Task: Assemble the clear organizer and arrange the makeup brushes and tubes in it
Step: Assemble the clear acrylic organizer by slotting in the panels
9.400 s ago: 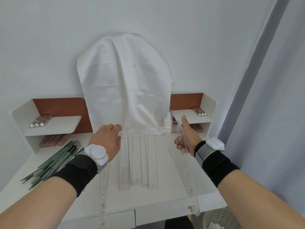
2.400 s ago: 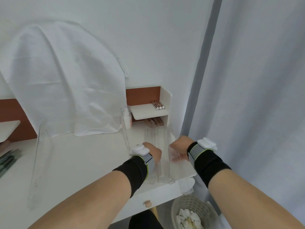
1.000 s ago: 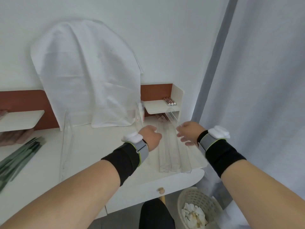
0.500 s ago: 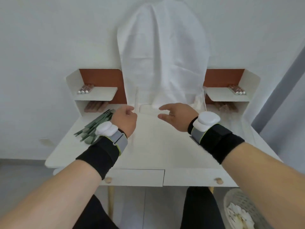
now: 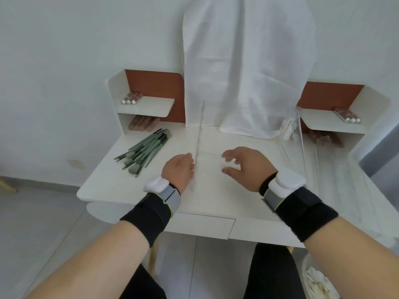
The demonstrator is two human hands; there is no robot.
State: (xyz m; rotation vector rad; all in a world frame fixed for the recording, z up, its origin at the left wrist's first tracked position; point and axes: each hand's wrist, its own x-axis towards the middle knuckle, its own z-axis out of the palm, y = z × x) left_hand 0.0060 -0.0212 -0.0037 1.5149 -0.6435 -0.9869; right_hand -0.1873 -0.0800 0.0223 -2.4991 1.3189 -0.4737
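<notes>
Left hand pressed against the near end of an upright clear panel on the white table, fingers curled at its edge; actual grip impossible to tell. Right hand hovering to the right of that panel, fingers spread and loosely bent, empty. Green makeup brushes heaped left of the panel. Silver-capped tubes lying on the left shelf further back. More clear pieces far right of the panel, shapes unclear.

One head-worn camera looks steeply down, close over the white table.
</notes>
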